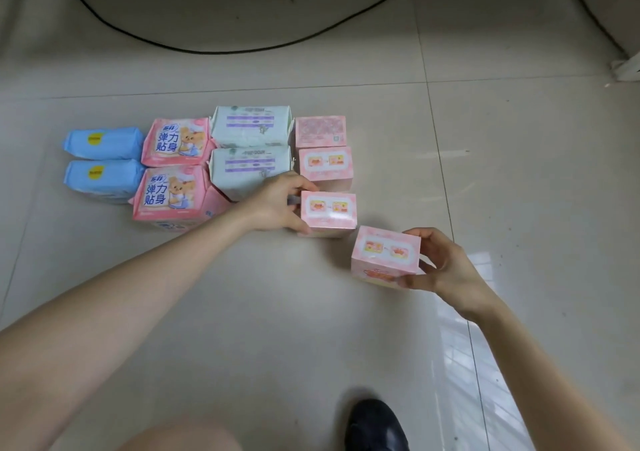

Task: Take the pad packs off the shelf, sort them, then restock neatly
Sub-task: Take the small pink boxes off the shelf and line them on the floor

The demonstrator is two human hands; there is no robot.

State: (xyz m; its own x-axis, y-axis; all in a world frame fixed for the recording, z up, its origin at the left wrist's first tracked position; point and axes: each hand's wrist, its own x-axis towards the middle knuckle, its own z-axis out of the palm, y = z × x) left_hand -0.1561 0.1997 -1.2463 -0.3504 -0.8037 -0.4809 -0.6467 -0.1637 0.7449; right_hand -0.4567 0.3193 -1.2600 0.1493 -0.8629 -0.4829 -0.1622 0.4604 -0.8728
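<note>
Pad packs lie sorted in columns on the tiled floor. At the left are two blue packs (104,160), then two pink bear packs (173,170), then two pale green packs (251,149). At the right stand two small pink boxes (323,149), one behind the other. My left hand (277,205) grips the left side of a third pink box (329,213), which rests on the floor just in front of them. My right hand (440,263) holds a fourth pink box (386,255) by its right side, nearer to me and tilted slightly.
A black cable (214,49) curves across the floor behind the packs. A white object (628,66) sits at the far right edge. My black shoe (375,423) and a knee (180,433) are at the bottom of the view.
</note>
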